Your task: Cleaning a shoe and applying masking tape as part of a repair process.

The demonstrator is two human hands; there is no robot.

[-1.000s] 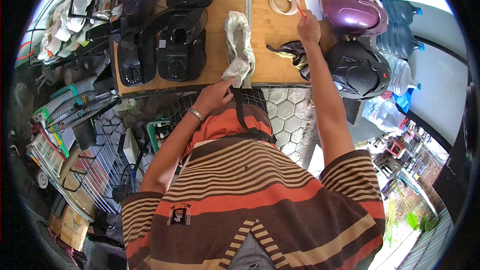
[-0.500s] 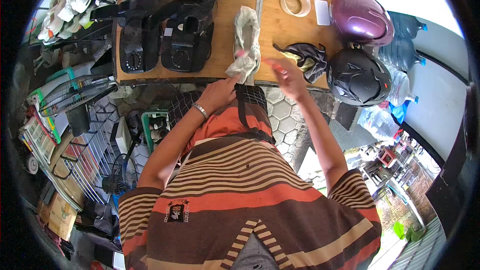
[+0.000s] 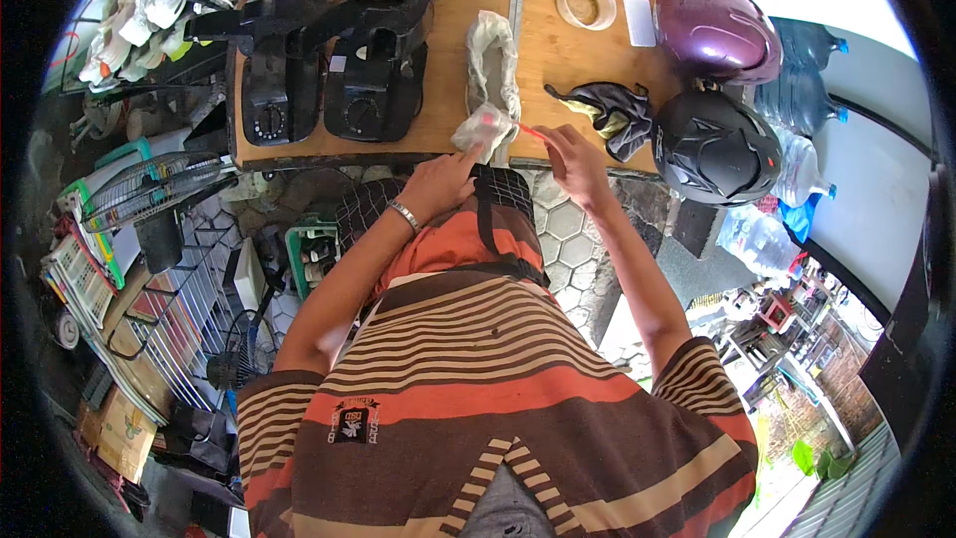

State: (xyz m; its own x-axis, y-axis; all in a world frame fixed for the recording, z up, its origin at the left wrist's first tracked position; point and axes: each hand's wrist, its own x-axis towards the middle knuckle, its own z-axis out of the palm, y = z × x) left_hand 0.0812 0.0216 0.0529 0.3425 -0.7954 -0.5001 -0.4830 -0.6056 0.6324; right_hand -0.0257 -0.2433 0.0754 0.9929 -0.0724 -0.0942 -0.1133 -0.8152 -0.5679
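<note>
Setting: wooden table (image 3: 558,60) stood above both hands, over a floor of hexagonal tiles, with wire racks and clutter off to the left of the left hand.
Left hand: the left hand (image 3: 443,184), a metal bracelet at its wrist, sat at the near table edge with fingers closed on the lower end of a clear plastic bag (image 3: 490,90).
Right hand: the right hand (image 3: 573,154), just beside the left, pinched a thin red strip (image 3: 531,132) between thumb and fingers; the strip's far end touched the bag's corner.
Bag: it lay lengthwise on the table, running away from the left hand, with its crumpled lower end at the table edge.
Beyond the hands: a roll of tape (image 3: 586,2) and a small white card (image 3: 639,21) lay farther up the table.
Right of the right hand: a dark cloth (image 3: 612,112) lay near it, then a black helmet (image 3: 715,146) and a purple helmet (image 3: 715,30).
Left of the left hand: black appliances (image 3: 339,70) with dials stood on the table.
</note>
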